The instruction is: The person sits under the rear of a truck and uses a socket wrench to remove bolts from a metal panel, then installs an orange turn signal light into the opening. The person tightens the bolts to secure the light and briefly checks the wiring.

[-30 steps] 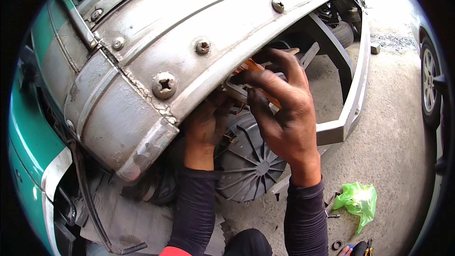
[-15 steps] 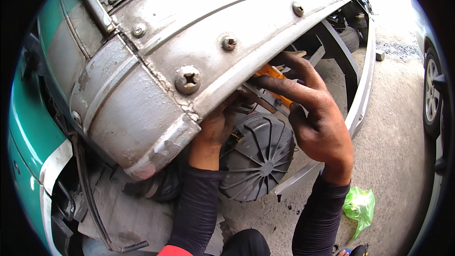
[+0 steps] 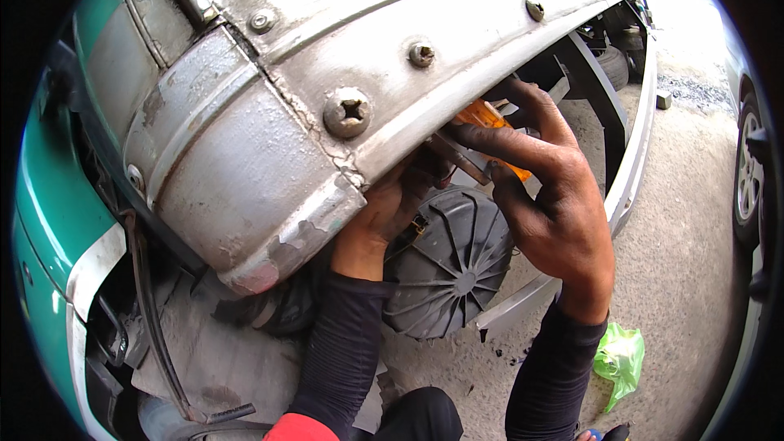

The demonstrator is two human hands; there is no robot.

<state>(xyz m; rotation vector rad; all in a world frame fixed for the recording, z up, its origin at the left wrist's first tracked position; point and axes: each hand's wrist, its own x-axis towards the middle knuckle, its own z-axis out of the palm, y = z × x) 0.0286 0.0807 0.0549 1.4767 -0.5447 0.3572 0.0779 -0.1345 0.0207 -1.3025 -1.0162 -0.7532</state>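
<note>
My right hand (image 3: 551, 188) reaches in under the silver body panel (image 3: 327, 98) of a vehicle. Its thumb and fingers are bent around an orange, see-through piece (image 3: 485, 114) that looks like a lamp lens. A flat metal strip (image 3: 462, 160) runs beside that piece, close to my thumb. To the left, my left hand (image 3: 384, 212) goes up beneath the panel's lower edge. Its fingers look curled together in the shadow near the strip's end; what they hold is hidden. A round, ribbed black cover (image 3: 457, 278) sits just below both hands.
Large screws (image 3: 347, 113) stud the panel. A grey metal rail (image 3: 523, 302) and a black brace (image 3: 600, 94) stand beyond my right hand. A black hose (image 3: 151, 327) hangs at left by green bodywork (image 3: 61, 220). A green plastic bag (image 3: 619, 363) lies on the ground; a car wheel (image 3: 746, 163) is at right.
The view has shifted, so the panel sits slightly higher and farther right. Both hands stay under the panel edge, my right fingers still at the orange piece.
</note>
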